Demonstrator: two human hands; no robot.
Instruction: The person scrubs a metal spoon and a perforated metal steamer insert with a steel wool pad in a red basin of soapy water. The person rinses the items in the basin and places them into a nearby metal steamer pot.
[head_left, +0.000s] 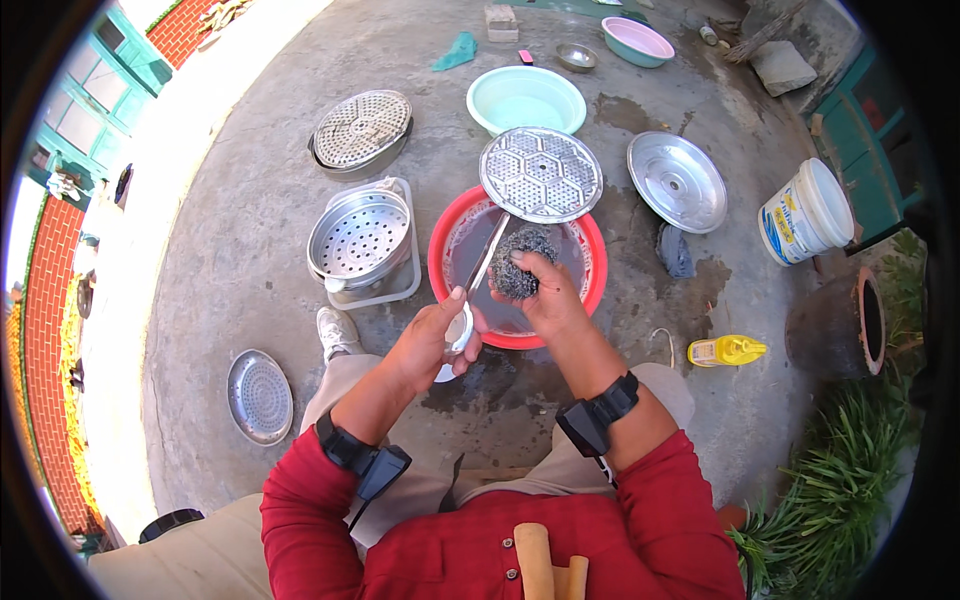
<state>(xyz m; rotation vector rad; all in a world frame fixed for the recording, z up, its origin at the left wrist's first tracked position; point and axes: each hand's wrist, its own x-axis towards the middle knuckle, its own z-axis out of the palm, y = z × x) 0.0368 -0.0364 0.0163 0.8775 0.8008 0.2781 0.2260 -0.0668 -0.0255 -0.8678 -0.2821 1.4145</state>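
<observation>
My left hand (429, 336) grips a long-handled metal utensil, apparently a ladle (487, 251). Its rounded end lies by my palm, partly hidden by my fingers, and the handle points away from me. In my right hand (553, 294) is a dark, curly scouring pad (519, 262), close beside the handle; whether they touch I cannot tell. Both hands are over a red plastic basin (442, 292) holding cloudy water. A perforated metal steamer plate (541, 174) with a hexagon pattern lies across the basin's far side.
Left of the basin, a perforated steamer pan (360, 232) sits on a pale plastic tray (414, 281). Beyond are another steamer plate (364, 127) and a mint basin (526, 105). To the right are a metal lid (677, 182), yellow bottle (724, 350) and white bucket (806, 212).
</observation>
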